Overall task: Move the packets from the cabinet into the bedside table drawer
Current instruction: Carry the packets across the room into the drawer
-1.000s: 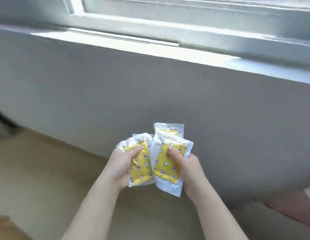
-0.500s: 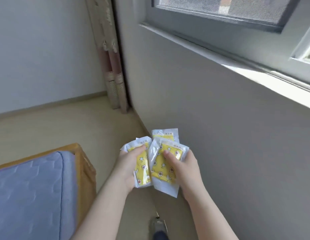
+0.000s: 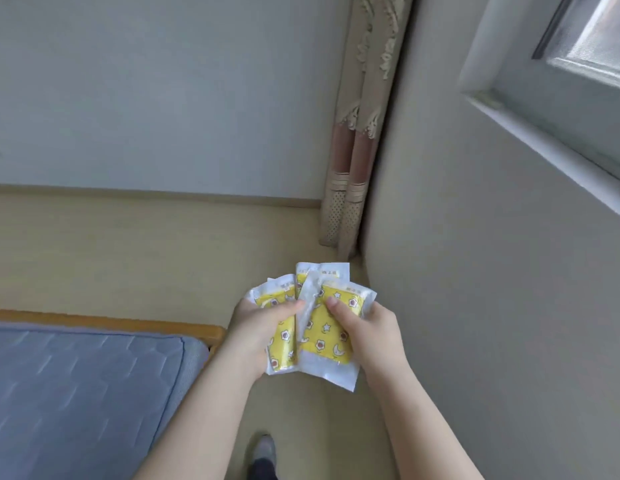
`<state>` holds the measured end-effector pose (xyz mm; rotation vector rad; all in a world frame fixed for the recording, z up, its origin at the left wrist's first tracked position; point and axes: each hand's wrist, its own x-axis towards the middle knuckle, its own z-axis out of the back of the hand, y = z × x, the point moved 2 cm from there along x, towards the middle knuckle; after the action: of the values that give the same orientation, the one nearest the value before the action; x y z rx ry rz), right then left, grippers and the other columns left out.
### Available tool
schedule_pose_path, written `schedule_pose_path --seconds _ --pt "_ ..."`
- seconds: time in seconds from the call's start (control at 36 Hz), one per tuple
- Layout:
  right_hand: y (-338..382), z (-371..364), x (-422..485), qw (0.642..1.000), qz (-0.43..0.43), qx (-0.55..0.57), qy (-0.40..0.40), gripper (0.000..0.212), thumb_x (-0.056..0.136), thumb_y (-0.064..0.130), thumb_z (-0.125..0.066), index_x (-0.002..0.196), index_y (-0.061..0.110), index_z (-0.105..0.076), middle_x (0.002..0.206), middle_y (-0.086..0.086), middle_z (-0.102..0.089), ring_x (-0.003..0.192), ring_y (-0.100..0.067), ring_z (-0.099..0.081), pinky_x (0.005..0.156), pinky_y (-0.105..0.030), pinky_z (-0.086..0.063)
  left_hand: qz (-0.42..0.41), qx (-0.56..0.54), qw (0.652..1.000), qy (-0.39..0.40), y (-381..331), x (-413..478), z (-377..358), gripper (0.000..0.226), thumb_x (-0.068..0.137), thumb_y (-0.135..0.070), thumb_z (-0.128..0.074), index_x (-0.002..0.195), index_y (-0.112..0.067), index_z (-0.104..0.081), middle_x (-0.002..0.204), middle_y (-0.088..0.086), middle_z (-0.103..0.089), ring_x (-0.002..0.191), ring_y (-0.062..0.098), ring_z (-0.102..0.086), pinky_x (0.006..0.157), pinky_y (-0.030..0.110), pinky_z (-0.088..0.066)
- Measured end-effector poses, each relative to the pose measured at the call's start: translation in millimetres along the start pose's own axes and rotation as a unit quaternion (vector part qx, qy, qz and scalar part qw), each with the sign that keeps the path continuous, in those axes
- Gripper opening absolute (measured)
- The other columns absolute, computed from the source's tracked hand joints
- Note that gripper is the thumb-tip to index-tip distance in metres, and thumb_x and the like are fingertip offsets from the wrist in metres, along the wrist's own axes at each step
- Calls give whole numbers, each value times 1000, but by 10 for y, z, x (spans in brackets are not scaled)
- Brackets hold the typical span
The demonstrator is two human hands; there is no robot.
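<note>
Packets (image 3: 323,341), yellow with stars, moons, flowers, gripped by left hand (image 3: 258,329) and right hand (image 3: 369,329); top labels unreadable.

blue mattress (image 3: 76,393), curtain (image 3: 360,133), window (image 3: 578,64)

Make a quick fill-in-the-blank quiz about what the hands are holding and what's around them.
The left hand and right hand each grip clear plastic packets with ____ patterned inserts. The blue quilted mattress lies on the person's ____ side. The beige patterned curtain hangs in the room's ____.
Missing words: yellow; left; corner.
</note>
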<state>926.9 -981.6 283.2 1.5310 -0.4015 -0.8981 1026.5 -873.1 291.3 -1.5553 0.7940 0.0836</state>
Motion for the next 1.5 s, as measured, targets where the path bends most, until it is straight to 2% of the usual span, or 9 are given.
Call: schedule_pose_path --seconds 0.19,0.44,0.67,0.78,0.89,1.03,1.14,1.31,1.5 --pt "521 -725 1335 999 -9 -1 50 10 82 24 -71 83 14 -69 81 -5 -75 81 -27 -71 82 -48 -56 -18 -24 999 -42 -809 1296 110 15 81 -5 -70 96 -7 -66 77 14 -71 55 24 -69 48 30 -54" --pt "1183 -1372 2744 995 -6 -17 95 18 79 29 -73 76 11 -70 77 -5 -74 81 -28 -71 82 -46 -56 -43 -50 997 -46 -1778 2535 56 15 82 -16 -72 95 -22 -67 88 7 -72 77 27 -69 75 42 -57" --pt "1521 -1760 4248 989 4 -9 147 11 81 27 -72 83 16 -68 80 -3 -74 78 -24 -72 81 -45 -57 -65 -67 991 -92 -2352 3838 -171 10 81 -13 -72 83 -20 -65 70 1 -71 61 21 -68 56 28 -54" --pt "1825 -1993 4946 983 23 -16 180 10 83 21 -70 88 14 -66 79 -1 -74 71 -17 -70 67 -32 -58 -50 -97 987 -117 -2661 4381 -234 17 82 -10 -70 98 -11 -67 89 15 -72 71 30 -70 62 37 -57" --pt "2052 -2369 5480 966 -5 -46 256 13 83 22 -70 79 10 -69 80 -10 -74 71 -25 -70 73 -41 -57 -61 -147 977 -141 -2947 4763 -104 22 82 -15 -70 104 -17 -68 90 15 -70 69 30 -68 54 36 -54" --pt "2082 -3067 5807 934 -41 -91 342 19 80 28 -72 73 10 -72 75 -6 -74 70 -21 -71 71 -33 -57 -58 -172 954 -237 -3078 5095 372 21 84 -17 -68 103 -23 -64 90 10 -72 68 27 -70 59 37 -56" --pt "2081 -3674 6009 915 -59 -94 388 14 84 24 -69 74 13 -70 70 -1 -74 59 -11 -70 51 -18 -53 -41 -210 937 -277 -3186 5359 826 20 82 -22 -72 98 -27 -62 85 7 -72 68 28 -69 64 43 -56" --pt "2264 -4799 6338 903 -37 -114 412 12 87 20 -65 96 13 -67 85 -5 -75 73 -21 -72 60 -32 -58 -77 -227 920 -311 -3604 5929 1649 21 84 -19 -70 103 -22 -61 93 12 -72 77 30 -70 64 41 -57" --pt "2650 -6316 6450 875 -52 -115 467 7 85 18 -67 89 12 -70 88 -11 -74 83 -30 -71 79 -48 -56 -117 -223 911 -328 -4391 6212 2858 24 84 -24 -69 106 -24 -59 80 5 -73 66 26 -71 64 48 -58"
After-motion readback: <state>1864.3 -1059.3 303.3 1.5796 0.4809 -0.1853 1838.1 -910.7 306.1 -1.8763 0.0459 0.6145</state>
